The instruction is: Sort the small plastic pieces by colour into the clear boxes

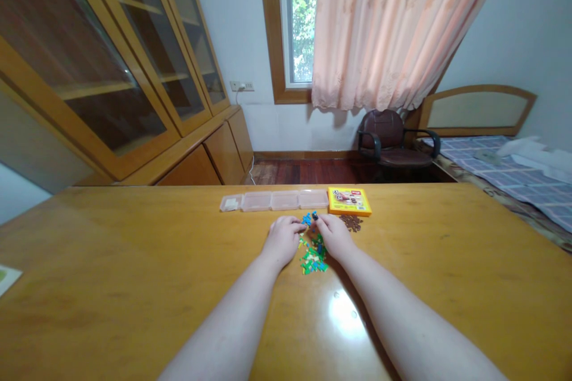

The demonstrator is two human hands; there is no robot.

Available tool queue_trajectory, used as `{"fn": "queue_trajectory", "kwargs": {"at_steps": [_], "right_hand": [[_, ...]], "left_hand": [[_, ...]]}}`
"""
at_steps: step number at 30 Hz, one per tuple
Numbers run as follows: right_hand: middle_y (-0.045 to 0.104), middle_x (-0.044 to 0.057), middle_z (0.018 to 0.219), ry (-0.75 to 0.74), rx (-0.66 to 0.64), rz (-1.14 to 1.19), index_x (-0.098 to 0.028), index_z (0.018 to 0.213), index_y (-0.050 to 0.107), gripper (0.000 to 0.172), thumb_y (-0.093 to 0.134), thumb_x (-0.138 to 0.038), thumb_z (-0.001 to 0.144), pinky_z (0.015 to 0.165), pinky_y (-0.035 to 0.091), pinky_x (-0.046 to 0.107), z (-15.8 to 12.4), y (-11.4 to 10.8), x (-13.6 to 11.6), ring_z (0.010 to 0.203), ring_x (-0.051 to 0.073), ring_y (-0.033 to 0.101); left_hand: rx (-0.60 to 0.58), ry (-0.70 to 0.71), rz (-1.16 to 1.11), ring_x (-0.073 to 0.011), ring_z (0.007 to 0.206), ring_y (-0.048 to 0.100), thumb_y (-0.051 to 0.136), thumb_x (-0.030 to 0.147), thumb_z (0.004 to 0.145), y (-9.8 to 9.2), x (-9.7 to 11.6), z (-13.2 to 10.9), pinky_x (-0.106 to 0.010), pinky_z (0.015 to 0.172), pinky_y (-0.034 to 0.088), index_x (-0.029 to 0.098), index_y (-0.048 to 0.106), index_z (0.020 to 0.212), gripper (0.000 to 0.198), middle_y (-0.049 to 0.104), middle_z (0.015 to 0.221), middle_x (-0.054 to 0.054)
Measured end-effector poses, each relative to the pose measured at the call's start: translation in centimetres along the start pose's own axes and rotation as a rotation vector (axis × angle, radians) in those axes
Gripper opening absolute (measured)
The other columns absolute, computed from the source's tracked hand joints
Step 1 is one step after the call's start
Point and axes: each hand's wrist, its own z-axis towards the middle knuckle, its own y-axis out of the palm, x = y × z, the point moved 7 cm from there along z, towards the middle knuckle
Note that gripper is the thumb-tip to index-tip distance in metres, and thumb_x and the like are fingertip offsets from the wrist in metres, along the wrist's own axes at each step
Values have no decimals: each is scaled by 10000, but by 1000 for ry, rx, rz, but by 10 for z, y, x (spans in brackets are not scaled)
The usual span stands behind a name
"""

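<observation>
My right hand [336,237] has thumb and fingers pinched on a small black and blue building brick [315,216], held just above the table. My left hand [282,239] rests on the table across from it, fingers stretched towards a small heap of blue bricks [306,219]. No piece shows in the left fingers, though their tips are small and partly hidden. Below and between my hands lies a loose pile of green, yellow, white and blue bricks [314,262]. A heap of brown bricks [351,224] lies just beyond my right hand, partly covered by it.
Beyond my hands on the wooden table [134,286] stands a row of clear plastic trays [257,201]. A yellow box [349,201] with a printed picture lies to their right. A sheet of paper [6,278] reaches in at the left edge. An office chair [388,137] stands behind the table.
</observation>
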Motion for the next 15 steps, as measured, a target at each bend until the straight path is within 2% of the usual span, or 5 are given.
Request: {"fn": "queue_trajectory", "kwargs": {"at_steps": [3,8,12,15], "right_hand": [[663,45,735,9,7,5,-165,702,644,354,365,-275,889,664,356,247,0,-1,0,714,167,556],[650,42,702,17,20,10,-163,673,632,366,358,-283,885,646,348,244,-1,-3,1,697,165,553],[646,42,700,25,66,9,-166,684,639,365,361,-294,884,648,347,242,-1,-7,2,692,164,554],[639,49,687,72,145,-18,-167,657,630,373,368,-308,881,646,349,243,-1,-15,7,687,168,550]], "left_hand": [[38,-23,-5,-190,1008,524,447,64,714,-3,-2,0,-350,942,400,241,683,998,409,643,1037,-22],[48,-68,-1,-190,995,525,453,72,716,-3,-6,0,-350,945,398,225,709,862,332,652,992,-27],[36,-35,22,-213,1113,473,476,116,732,0,-4,0,-384,1003,351,233,688,1004,364,612,1140,-40],[48,-57,16,-200,1067,505,453,110,742,-2,-6,0,-370,979,370,218,667,1039,381,633,1099,-41]]}}
